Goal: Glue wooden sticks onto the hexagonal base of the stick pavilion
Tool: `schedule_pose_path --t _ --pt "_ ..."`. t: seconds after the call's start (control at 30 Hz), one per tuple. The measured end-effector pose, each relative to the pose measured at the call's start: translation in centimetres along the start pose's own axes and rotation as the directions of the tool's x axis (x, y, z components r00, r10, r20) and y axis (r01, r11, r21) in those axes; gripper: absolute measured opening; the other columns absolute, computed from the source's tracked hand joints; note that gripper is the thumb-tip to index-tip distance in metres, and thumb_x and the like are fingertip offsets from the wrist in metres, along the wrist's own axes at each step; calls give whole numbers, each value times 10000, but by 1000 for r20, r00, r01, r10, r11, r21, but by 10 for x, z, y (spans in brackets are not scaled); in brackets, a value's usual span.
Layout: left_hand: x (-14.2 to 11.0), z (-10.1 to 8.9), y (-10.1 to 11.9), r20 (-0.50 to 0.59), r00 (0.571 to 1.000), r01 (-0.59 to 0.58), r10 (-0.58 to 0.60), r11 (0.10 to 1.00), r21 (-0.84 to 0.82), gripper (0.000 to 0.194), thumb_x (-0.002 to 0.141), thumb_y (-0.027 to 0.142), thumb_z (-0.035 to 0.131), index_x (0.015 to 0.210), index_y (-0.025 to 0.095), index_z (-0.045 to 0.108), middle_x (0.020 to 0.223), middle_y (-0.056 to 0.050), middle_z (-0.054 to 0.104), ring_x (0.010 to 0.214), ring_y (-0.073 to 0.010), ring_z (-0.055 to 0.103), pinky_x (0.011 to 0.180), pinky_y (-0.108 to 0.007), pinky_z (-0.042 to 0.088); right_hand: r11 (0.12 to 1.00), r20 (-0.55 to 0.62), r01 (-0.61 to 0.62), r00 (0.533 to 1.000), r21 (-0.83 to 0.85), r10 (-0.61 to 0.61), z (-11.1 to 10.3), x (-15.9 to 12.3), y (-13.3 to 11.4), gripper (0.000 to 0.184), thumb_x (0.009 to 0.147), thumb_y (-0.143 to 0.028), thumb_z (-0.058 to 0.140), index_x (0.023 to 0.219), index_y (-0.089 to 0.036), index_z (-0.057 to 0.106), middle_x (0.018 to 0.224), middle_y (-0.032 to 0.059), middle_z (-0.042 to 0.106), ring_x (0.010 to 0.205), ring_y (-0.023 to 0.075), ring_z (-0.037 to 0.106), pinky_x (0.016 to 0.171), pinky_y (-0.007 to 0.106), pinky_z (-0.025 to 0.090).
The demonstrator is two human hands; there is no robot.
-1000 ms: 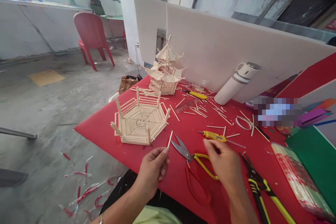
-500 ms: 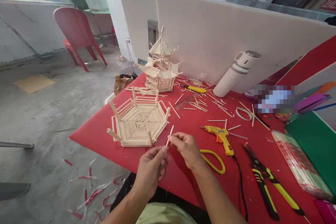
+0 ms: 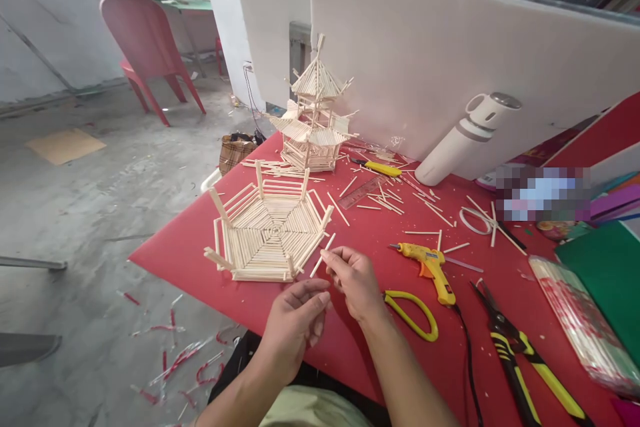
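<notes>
My right hand (image 3: pixel 354 280) pinches a short wooden stick (image 3: pixel 316 268) between thumb and fingertips, tilted beside the near right edge of an octagonal stick base (image 3: pixel 265 233). This base has a floor of sticks in rings, low railings and several upright posts. Just below the stick is my left hand (image 3: pixel 300 317), fingers loosely curled with thumb and forefinger slightly apart, nothing visible between them. Behind the base stands a tiered stick pagoda (image 3: pixel 317 117) with sloping roofs.
On the red table (image 3: pixel 345 360) lie a yellow glue gun (image 3: pixel 433 270), yellow-handled pliers (image 3: pixel 415 313), black-and-yellow shears (image 3: pixel 520 347), a utility knife (image 3: pixel 383 168), a ruler (image 3: pixel 365 192) and loose sticks. A white bottle (image 3: pixel 460 140) and a bag of sticks (image 3: pixel 583 317) are to the right.
My left hand has let go of the stick's lower end and sits slightly lower. My right hand now holds the stick alone, more slanted and closer to the base. The view has shifted slightly.
</notes>
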State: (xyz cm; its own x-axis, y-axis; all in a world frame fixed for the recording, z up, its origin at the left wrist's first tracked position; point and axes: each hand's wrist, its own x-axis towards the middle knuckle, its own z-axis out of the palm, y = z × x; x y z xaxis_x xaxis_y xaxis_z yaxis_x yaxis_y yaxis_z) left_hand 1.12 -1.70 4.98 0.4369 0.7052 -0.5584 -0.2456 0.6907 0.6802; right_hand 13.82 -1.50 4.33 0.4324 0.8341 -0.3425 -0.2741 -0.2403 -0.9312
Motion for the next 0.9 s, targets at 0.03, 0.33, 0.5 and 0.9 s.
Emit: schedule_pose_path --t 0.03,0.33,0.5,0.9 --pt "0 0 0 0 1000 -2 2 1000 0 433 599 381 854 904 127 682 598 13 630 350 -22 369 355 -184 211 1000 7 -9 1000 0 9 0 0 0 365 708 -499 753 675 -177 583 536 -68 508 431 56 324 412 206 226" --pt "1 1 0 -2 1000 -3 3 1000 -9 438 596 386 857 902 125 684 599 1 649 352 -25 378 354 -183 212 1000 38 -27 999 5 27 3 0 -3 363 698 -489 758 655 -174 582 525 -68 512 424 51 329 403 201 224" --pt "0 1 2 2 1000 -8 8 1000 -13 420 604 379 854 892 120 692 600 -1 649 350 -21 369 359 -183 220 999 46 -23 999 -24 24 2 -1 -2 364 711 -493 750 646 -175 587 526 -59 530 440 62 371 418 204 257" --pt "0 0 1 7 1000 -5 5 1000 -22 399 607 365 841 888 127 688 595 2 648 345 -22 364 353 -179 217 999 52 -15 999 -39 17 3 1 -3 350 720 -483 747 650 -174 599 545 -57 537 447 62 371 426 205 261"
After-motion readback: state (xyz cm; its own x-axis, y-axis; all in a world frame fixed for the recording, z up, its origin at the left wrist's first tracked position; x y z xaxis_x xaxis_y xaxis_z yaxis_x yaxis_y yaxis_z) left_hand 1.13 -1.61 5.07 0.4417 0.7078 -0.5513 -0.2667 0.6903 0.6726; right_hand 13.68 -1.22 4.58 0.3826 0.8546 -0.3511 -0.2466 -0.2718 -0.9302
